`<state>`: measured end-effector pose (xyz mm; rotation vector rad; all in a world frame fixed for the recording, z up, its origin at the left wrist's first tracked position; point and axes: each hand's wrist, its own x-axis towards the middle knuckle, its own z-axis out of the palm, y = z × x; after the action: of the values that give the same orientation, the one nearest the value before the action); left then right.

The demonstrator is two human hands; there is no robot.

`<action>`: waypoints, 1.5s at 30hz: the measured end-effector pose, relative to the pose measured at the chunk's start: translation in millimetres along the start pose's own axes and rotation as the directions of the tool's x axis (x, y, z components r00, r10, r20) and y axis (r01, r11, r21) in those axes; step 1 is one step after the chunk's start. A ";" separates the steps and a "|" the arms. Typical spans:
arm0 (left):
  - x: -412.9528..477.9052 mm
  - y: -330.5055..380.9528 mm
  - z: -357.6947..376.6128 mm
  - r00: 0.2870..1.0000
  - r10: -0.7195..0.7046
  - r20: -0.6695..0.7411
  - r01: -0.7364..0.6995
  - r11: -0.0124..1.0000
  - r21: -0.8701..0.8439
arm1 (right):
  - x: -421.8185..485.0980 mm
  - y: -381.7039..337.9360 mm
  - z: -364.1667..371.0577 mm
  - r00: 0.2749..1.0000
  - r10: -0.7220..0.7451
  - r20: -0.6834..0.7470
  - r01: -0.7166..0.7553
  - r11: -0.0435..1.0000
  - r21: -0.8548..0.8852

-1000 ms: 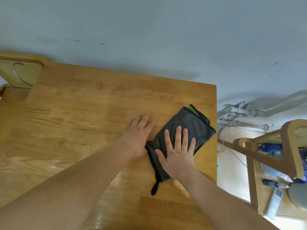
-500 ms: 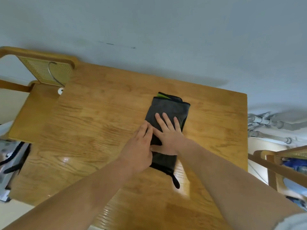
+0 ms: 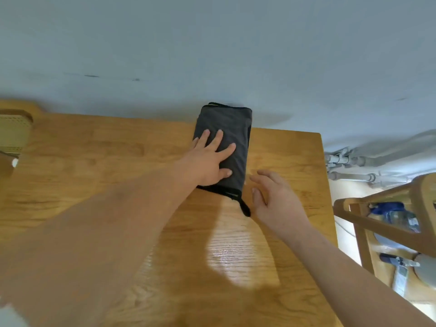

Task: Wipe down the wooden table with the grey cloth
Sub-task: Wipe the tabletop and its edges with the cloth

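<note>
The folded grey cloth (image 3: pixel 233 128) with black edging lies on the wooden table (image 3: pixel 94 161), and its far end reaches the table's back edge at the wall. My left hand (image 3: pixel 207 161) presses flat on the cloth's near half, fingers spread. My right hand (image 3: pixel 276 199) is off the cloth, just to its right and nearer me, fingers apart and holding nothing. A black loop of the cloth (image 3: pixel 245 208) sticks out toward my right hand.
A pale blue wall (image 3: pixel 212 55) runs along the table's far edge. A wooden chair (image 3: pixel 377 223) holding a water bottle (image 3: pixel 396 218) stands off the right edge. Grey pipes (image 3: pixel 354 161) run behind it. Another cane-backed chair (image 3: pixel 14 131) is at the far left.
The cloth has slid away from me to the back edge by the wall. My left hand moved onto it, and my right hand lifted off to the right.
</note>
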<state>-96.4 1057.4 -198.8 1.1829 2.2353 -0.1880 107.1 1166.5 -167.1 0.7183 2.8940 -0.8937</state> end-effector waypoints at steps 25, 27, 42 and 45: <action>-121.0 -112.0 30.1 0.977 -0.087 -0.195 0.046 0.978 -0.204 | 92.7 -67.5 64.3 0.846 0.278 0.454 -0.039 0.884 -0.467; -119.7 -130.0 22.5 0.981 -0.162 -0.105 0.147 0.980 -0.137 | 113.5 -65.6 59.4 0.849 0.312 0.426 -0.069 0.866 -0.495; -119.9 -152.4 22.4 0.982 -0.185 0.033 0.187 0.978 -0.091 | 79.0 -139.5 130.9 0.925 0.278 0.261 -0.136 0.880 -0.455; -130.9 -153.1 32.8 0.990 -0.144 0.000 0.143 0.985 -0.096 | 41.0 -147.9 141.5 0.923 0.251 0.291 -0.101 0.889 -0.446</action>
<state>-147.5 861.4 -174.0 0.9739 2.3102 -0.1324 -9.2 999.5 -213.8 0.6894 2.5241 -0.3049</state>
